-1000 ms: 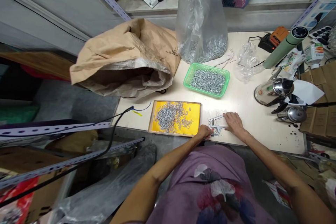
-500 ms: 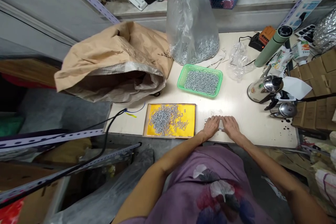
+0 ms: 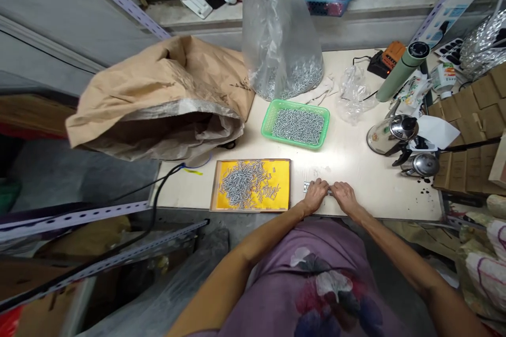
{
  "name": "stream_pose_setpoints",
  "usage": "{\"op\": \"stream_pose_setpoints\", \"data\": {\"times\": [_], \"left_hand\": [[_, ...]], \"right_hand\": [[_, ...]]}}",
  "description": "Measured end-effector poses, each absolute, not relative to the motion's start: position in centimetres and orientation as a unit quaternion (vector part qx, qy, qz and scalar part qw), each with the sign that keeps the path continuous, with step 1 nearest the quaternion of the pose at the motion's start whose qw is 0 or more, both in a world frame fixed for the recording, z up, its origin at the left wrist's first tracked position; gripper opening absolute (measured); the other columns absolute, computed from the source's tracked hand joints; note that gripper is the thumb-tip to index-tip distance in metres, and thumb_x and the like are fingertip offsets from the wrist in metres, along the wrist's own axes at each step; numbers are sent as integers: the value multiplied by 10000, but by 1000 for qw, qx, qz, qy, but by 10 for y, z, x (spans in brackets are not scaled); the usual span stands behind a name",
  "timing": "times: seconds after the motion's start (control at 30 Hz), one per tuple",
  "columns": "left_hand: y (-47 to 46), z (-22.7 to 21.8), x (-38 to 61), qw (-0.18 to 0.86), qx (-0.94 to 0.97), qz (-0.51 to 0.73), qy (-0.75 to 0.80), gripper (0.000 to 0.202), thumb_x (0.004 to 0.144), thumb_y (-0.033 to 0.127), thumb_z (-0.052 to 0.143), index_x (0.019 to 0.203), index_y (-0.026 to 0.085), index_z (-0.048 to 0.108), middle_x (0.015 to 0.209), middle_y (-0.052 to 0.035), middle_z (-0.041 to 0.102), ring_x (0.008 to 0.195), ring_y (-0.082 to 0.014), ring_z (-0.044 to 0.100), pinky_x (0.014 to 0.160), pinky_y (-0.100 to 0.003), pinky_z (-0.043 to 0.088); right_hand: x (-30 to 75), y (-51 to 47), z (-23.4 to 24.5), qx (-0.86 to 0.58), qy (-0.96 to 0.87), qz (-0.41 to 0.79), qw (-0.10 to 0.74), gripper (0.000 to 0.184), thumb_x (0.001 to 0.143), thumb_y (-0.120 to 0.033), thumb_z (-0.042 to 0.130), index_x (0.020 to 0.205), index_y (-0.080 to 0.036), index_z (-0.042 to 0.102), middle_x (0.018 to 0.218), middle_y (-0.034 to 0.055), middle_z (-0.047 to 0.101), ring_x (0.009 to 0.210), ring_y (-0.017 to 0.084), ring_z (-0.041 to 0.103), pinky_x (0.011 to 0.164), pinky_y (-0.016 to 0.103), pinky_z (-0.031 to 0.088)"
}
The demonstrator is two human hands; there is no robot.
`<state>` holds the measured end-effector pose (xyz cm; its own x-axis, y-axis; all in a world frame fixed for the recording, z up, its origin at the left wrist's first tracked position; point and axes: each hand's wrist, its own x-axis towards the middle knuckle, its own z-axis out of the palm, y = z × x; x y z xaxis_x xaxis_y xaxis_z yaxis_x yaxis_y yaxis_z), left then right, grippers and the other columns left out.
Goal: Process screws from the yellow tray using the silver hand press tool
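Both hands are together at the table's front edge. My left hand (image 3: 315,195) is closed over a small silvery metal piece (image 3: 306,186) with holes, whose left end sticks out past the fingers. My right hand (image 3: 344,197) is closed at the right end of the same piece, which shows as a short stretch between the hands. Fingers cover most of it, so its full shape is hidden. To the left lies a shallow tray (image 3: 290,184) with a yellow bottom, with a heap of small metal pins (image 3: 239,181) and scattered ones. Behind, a green basket (image 3: 265,125) holds many similar small metal parts.
A brown paper sack (image 3: 166,84) lies open at the left back, beside a clear plastic bag (image 3: 282,37) of metal parts. On the right stand a green flask (image 3: 403,73), a steel pot (image 3: 389,134) and a smaller pot (image 3: 421,165). Cables (image 3: 166,184) cross the table's left end.
My hands have drawn slightly apart at the fingertips, and the metal piece's left end now shows more clearly. The whole view has shifted a little; tray and basket stay put.
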<state>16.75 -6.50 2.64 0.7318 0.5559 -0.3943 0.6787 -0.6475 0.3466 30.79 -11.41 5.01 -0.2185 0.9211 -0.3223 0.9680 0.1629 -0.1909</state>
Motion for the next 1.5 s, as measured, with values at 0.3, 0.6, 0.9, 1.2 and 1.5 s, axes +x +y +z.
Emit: {"op": "stream_pose_setpoints", "data": {"times": [0.3, 0.6, 0.9, 1.2, 1.5], "left_hand": [[-90, 15, 136, 265, 930, -31, 255, 455, 915, 261, 489, 1344, 128, 417, 1430, -176, 418, 1376, -248, 322, 1105, -421, 285], [-101, 22, 134, 338, 922, -30, 187, 675, 888, 491, 491, 1414, 91, 353, 1502, -193, 291, 1434, -260, 171, 1148, -409, 205], [-97, 37, 71, 284, 927, 44, 242, 281, 960, 307, 388, 995, 165, 628, 855, -75, 628, 866, -153, 589, 811, -250, 480], [-22, 50, 18, 198, 697, 68, 685, 209, 897, 179, 448, 817, 150, 639, 849, -76, 612, 818, -170, 559, 731, -260, 421], [10, 55, 29, 228, 649, 29, 725, 261, 865, 150, 415, 799, 115, 665, 796, -79, 634, 745, -155, 559, 675, -246, 376]], "right_hand": [[331, -90, 59, 622, 758, -182, 73, 278, 871, -216, 541, 1147, -196, 569, 1014, 90, 607, 943, 211, 503, 758, 295, 361], [321, -36, 59, 537, 821, -178, 74, 201, 895, -178, 440, 1010, -163, 604, 1032, 113, 584, 993, 211, 423, 823, 342, 312], [249, -72, 53, 344, 927, -140, 50, 203, 887, -124, 466, 878, -171, 663, 934, 75, 606, 937, 196, 470, 805, 328, 325], [249, -72, 22, 315, 946, -61, -34, 278, 916, -75, 387, 834, -157, 640, 852, 65, 618, 824, 178, 512, 736, 319, 360], [251, -73, 39, 493, 789, -234, -281, 213, 946, -200, 352, 939, -193, 565, 839, 49, 605, 788, 157, 567, 706, 287, 468]]}}
